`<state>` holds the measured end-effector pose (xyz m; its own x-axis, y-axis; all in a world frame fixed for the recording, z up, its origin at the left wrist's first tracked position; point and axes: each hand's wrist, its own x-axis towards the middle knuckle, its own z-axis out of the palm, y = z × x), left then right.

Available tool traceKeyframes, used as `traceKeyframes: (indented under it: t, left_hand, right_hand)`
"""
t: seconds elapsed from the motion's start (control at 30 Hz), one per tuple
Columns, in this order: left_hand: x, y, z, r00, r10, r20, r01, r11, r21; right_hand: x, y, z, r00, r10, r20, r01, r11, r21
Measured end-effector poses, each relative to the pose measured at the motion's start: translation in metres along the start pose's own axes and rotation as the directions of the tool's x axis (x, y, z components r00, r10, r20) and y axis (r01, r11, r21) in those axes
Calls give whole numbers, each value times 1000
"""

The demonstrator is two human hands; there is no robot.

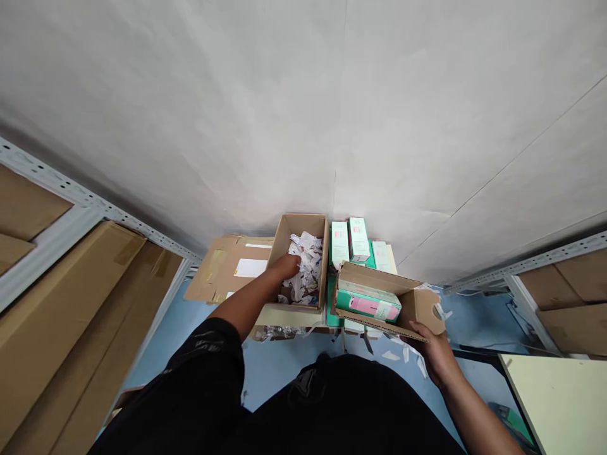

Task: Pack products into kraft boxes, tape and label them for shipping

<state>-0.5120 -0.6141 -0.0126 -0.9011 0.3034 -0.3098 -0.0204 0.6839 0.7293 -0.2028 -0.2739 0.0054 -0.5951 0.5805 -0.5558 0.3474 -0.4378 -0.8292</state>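
Observation:
My left hand (287,267) reaches over the near left side of a brown cardboard box (279,243) filled with torn white paper scraps (310,256). Its fingers curl into the scraps, their tips partly hidden. My right hand (434,354) grips the lower right edge of an open, tilted cardboard carton (374,273). Inside that carton lies a green and pink product box (372,304). White and mint product boxes (358,239) stand behind the carton, close to the wall.
A flattened cardboard piece (213,268) lies on the left. Metal shelving with large cartons (90,328) flanks that side, and more cartons (564,291) sit on the right. A pale tabletop (564,398) juts in at lower right. Paper bits (391,356) lie on the blue floor (279,360).

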Motion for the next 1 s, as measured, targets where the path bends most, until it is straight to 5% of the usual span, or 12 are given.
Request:
traceKeyframes:
  t: [0.1,0.23,0.33,0.43,0.57,0.67,0.77,0.83,0.93,1.0]
  left_hand:
    - [-22,25,-35,984,102,-145,-90,992,85]
    - [-75,83,-50,829,386,-404,-373,921,114]
    - [-111,127,-20,751,653,-98,-640,757,130]
    - [-122,155,28,715,669,203,-693,717,76]
    - [-117,167,69,727,582,364,-600,797,-75]
    - [-121,174,68,633,615,470,-611,770,-185]
    - [-130,180,64,560,697,448,-679,696,-233]
    - [-133,181,75,598,729,333,-699,678,-228]
    - [-135,181,117,726,675,135,-646,735,-205]
    - [-139,181,159,786,599,153,-560,794,-236]
  right_hand:
    - [1,-6,9,999,-18,34,18,1000,-24]
    - [-6,-14,21,996,-77,50,80,995,-58]
    - [-14,-14,26,992,-111,61,117,989,-91]
    - [-24,-7,25,990,-142,21,143,986,-86]
    - [-37,8,12,992,-117,-46,114,990,-78]
    - [-48,17,-9,990,-76,-117,73,997,-29]
    - [-60,21,-37,978,-79,-194,87,996,36]
    - [-68,25,-59,965,-72,-253,94,992,79]
    - [-77,33,-101,941,-30,-337,91,982,167]
    - [-81,42,-136,919,1,-394,99,968,233]
